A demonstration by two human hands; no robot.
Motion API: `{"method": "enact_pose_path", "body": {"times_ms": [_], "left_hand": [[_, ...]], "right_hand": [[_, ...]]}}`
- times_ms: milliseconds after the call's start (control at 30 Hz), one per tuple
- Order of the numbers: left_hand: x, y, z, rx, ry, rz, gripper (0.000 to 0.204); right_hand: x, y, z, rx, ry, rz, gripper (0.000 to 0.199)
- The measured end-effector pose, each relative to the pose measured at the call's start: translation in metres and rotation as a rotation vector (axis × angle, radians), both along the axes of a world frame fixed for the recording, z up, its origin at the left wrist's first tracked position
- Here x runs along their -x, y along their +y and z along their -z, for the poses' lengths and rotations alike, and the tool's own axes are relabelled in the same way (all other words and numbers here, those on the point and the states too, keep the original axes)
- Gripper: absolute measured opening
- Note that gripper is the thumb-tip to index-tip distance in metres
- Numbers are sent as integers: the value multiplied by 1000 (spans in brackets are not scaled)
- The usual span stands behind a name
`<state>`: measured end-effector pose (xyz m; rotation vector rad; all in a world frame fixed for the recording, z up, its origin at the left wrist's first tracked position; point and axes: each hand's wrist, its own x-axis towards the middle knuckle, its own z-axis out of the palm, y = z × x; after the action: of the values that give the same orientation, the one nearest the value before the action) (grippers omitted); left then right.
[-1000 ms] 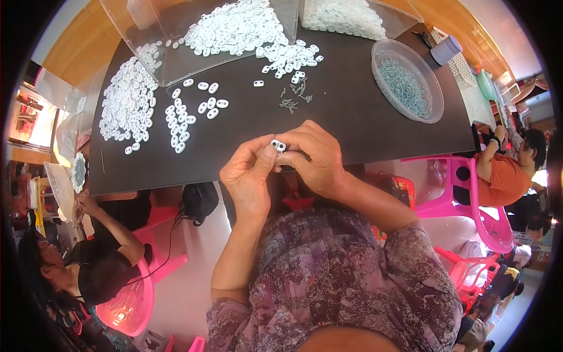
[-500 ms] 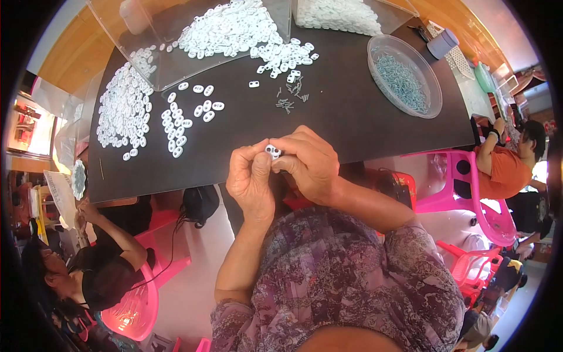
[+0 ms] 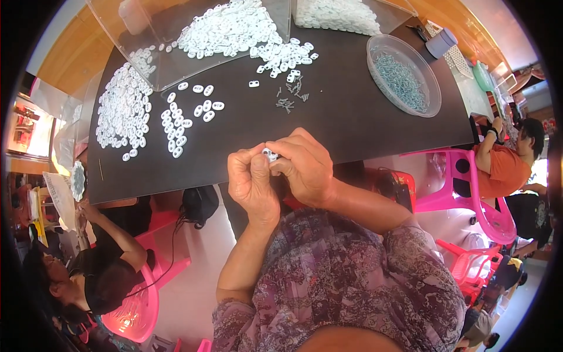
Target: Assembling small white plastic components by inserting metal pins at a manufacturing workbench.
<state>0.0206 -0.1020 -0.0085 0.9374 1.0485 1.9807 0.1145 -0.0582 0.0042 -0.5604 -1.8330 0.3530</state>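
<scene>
A small white oval plastic piece with two dark holes (image 3: 270,155) is pinched between the fingertips of both my hands, just over the table's near edge. My left hand (image 3: 253,183) grips its left side with thumb and forefinger. From the other side, the thumb and bent fingers of my right hand (image 3: 306,167) press on it and partly cover it. Whether a pin is also between my fingers cannot be seen. Ahead of my hands lie a few loose grey pins (image 3: 285,105) and a small heap of white oval pieces (image 3: 287,57).
A clear round tub of blue-green pins (image 3: 436,97) stands at the right of the dark table (image 3: 234,132). White pieces form a large pile (image 3: 123,108) and a loose group (image 3: 175,126) at left. Clear bins stand behind. Other people sit on both sides.
Both hands have shifted very slightly left with the white piece, and my right fingers now cover more of it. The things on the table look the same.
</scene>
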Motion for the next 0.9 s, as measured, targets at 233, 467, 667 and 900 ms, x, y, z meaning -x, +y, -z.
{"method": "enact_pose_path", "body": {"times_ms": [233,467,667,900], "left_hand": [[-1,1,-4,14,25,-2,17],[-2,6,-1,22,73,1,16],[11,14,-14,178,308,61,27],[40,58,-14,178,874,-76,12]], "right_hand": [[2,3,3,-36,12,6,30],[-3,8,5,-65,3,12,29],[-23,20,-23,198,-164,67,13],[-74,119,-92,170,-78,411,20]]}}
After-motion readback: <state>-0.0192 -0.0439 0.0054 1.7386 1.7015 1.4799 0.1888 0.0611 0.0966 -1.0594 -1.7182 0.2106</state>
